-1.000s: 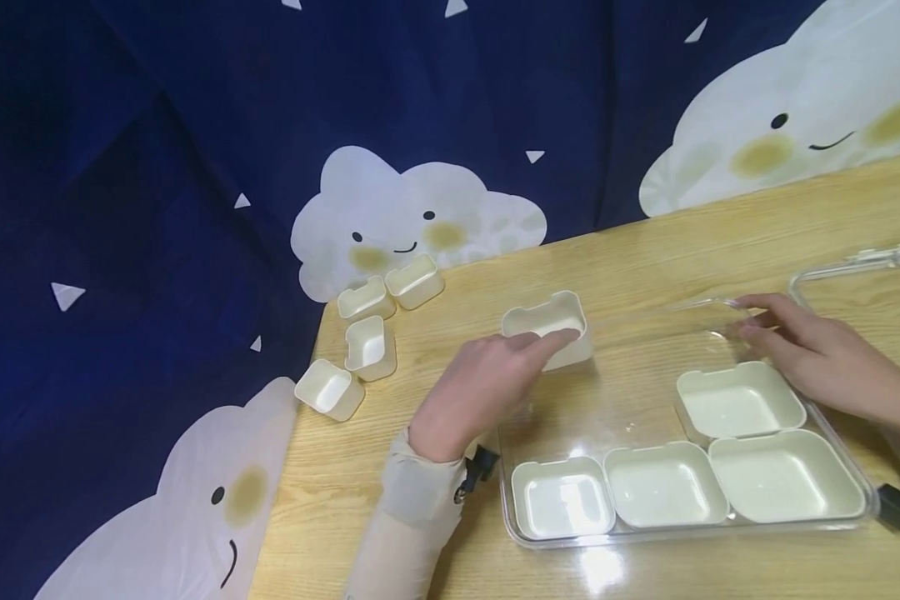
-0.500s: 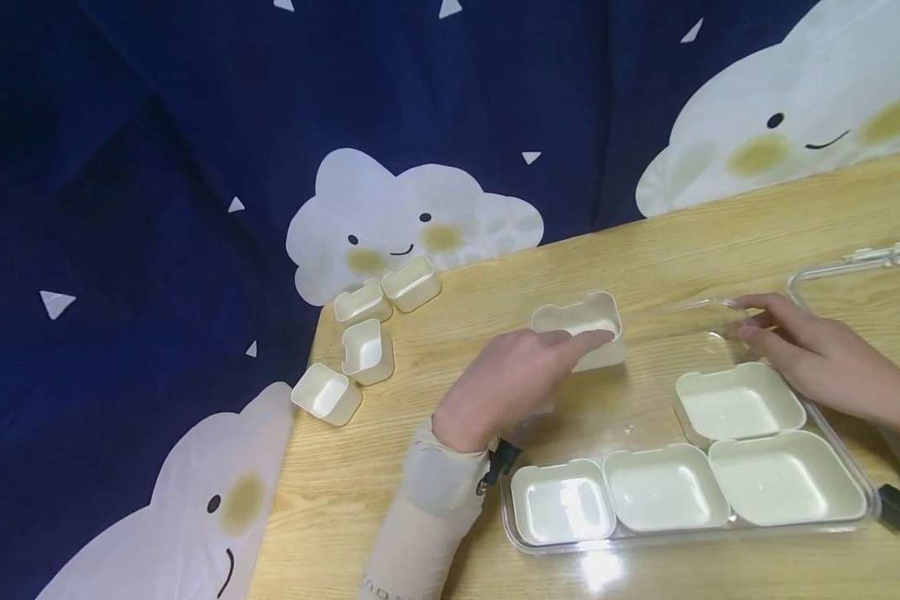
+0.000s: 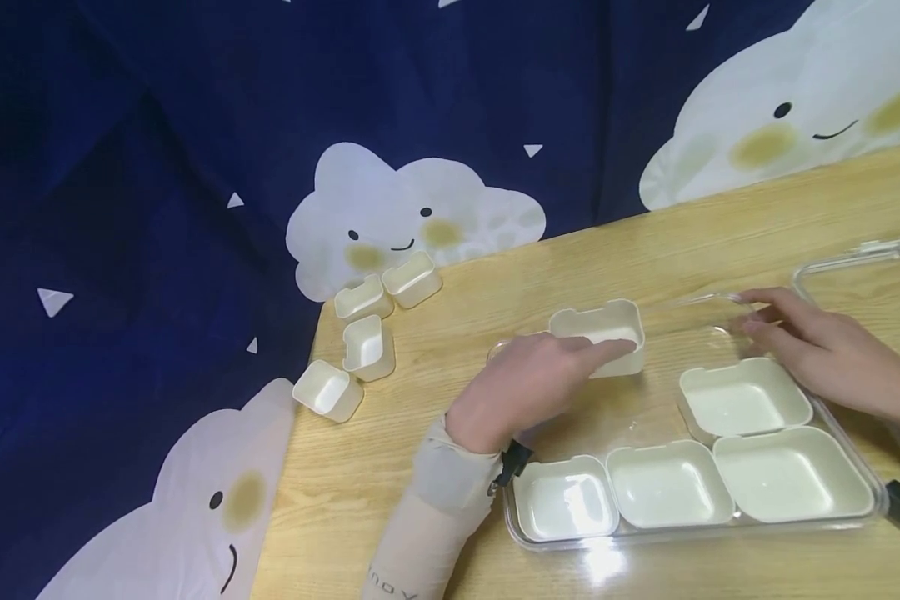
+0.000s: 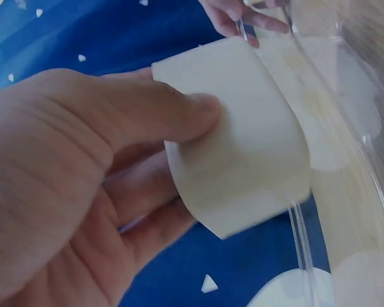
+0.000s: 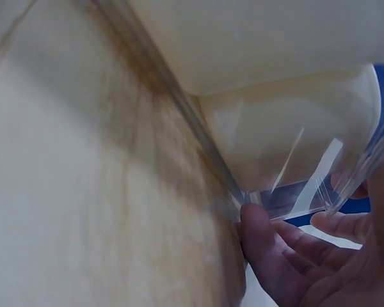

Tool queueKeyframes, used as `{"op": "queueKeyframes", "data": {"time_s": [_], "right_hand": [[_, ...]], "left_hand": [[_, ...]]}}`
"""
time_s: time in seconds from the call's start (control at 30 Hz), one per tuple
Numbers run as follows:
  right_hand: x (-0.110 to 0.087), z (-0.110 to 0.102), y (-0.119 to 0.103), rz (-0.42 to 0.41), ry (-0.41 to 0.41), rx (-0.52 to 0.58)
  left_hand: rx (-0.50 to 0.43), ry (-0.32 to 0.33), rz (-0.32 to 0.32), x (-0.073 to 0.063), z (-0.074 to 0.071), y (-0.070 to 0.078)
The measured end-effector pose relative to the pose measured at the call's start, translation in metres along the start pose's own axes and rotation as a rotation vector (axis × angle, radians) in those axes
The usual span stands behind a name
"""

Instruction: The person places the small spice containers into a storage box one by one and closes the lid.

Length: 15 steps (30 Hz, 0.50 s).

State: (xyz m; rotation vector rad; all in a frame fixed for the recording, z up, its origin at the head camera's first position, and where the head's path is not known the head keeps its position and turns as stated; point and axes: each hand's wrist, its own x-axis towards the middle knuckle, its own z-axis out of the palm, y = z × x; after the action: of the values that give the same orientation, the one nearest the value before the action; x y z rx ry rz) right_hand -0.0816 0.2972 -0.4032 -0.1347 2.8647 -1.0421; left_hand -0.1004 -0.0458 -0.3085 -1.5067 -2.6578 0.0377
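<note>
One smooth cream bin [image 3: 598, 322] (round-cornered), pinched by left hand [image 3: 523, 387]

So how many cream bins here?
9: four loose bins on the table's left, one held bin in the left hand, four packed bins in the clear tray. Others may be hidden.

Cream bins [image 3: 791, 475]: 9 total; 4 loose on the counter [image 3: 330, 500], 4 inside the clear tray [image 3: 615, 425], 1 in the fingers [image 3: 606, 351] of the left hand [image 3: 521, 383]. Clear trays: 1. Hands: 2, counting the right hand [image 3: 832, 354]. Curtains [image 3: 157, 125]: 1. Printed clouds [image 3: 397, 196]: 3.
</note>
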Motion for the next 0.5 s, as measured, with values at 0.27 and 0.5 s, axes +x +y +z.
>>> {"op": "queueKeyframes", "data": {"time_s": [0.27,0.5], "right_hand": [[0.002,-0.002,0.000,0.012,0.001,-0.001],[0.002,-0.001,0.001,0.016,-0.002,-0.001]], "left_hand": [[0.072,-0.035,0.102,0.003,-0.005,0.017],[0.085,-0.074,0.101,0.004,-0.001,0.020]]}}
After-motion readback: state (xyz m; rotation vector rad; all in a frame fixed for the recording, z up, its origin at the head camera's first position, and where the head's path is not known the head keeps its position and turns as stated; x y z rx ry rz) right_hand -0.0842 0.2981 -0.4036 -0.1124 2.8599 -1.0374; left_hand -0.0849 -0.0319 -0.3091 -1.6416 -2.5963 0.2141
